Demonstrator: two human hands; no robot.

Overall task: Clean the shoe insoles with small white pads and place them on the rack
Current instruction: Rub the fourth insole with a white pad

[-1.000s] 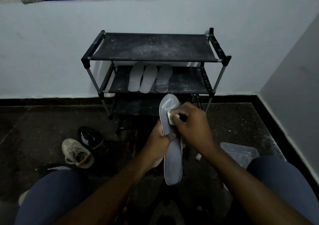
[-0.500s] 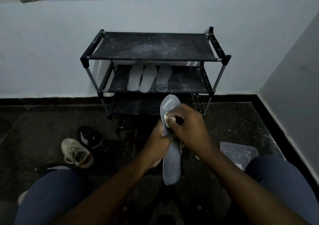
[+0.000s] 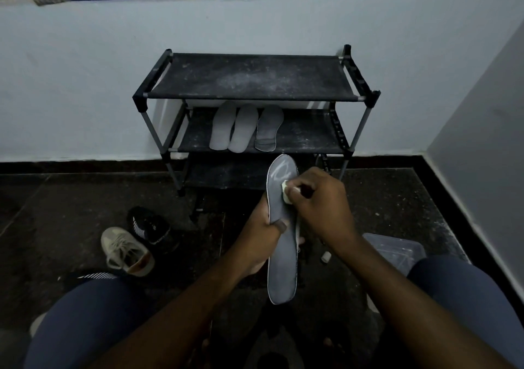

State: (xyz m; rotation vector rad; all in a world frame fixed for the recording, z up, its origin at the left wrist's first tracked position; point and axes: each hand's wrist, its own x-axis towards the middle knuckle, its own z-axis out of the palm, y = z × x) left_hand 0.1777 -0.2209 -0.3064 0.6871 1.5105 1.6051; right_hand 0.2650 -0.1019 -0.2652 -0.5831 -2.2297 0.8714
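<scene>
My left hand (image 3: 259,235) grips a long grey insole (image 3: 282,266) by its left edge, thumb across the middle, holding it lengthwise in front of me. My right hand (image 3: 320,201) pinches a small white pad (image 3: 286,191) and presses it on the insole's upper part, where a pale wet smear shows near the toe. Ahead stands a black three-tier shoe rack (image 3: 255,76) against the wall. Three grey insoles (image 3: 245,129) lie side by side on its middle shelf.
A beige sneaker (image 3: 126,251) and a black sneaker (image 3: 149,224) lie on the dark floor to the left. A clear plastic container (image 3: 394,251) sits on the floor at right by my knee, with a small white pad (image 3: 326,256) lying near it. My knees frame the bottom.
My right hand has rubbed the pad from the insole's middle up towards the toe, leaving a pale smear. The insole has risen slightly towards the rack.
</scene>
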